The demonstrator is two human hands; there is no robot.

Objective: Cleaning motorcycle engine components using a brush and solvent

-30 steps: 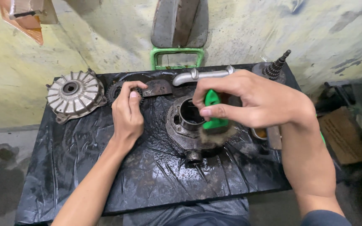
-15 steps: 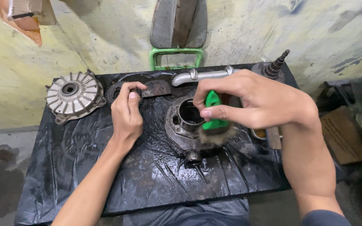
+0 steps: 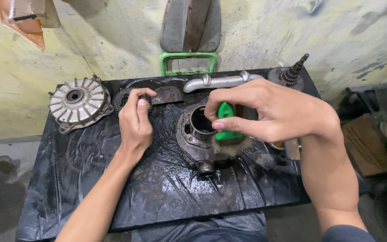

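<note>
Engine casing (image 3: 198,134), round and grimy, sits mid-frame on our black plastic-covered table (image 3: 68,188), still coated in dark grease. Our right hand (image 3: 274,112) pinches a green-handled brush (image 3: 227,127) against its right rim; our left hand (image 3: 135,121), fingers curled, touches a gear (image 3: 122,99) at upper left. We see no containers holding anything.

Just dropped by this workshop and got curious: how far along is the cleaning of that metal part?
Midway, it seems. The right hand holds the green brush on the grimy round casing; the left hand rests by a dark gear. The finned cover looks cleaner. The casing remains dirty.
</note>
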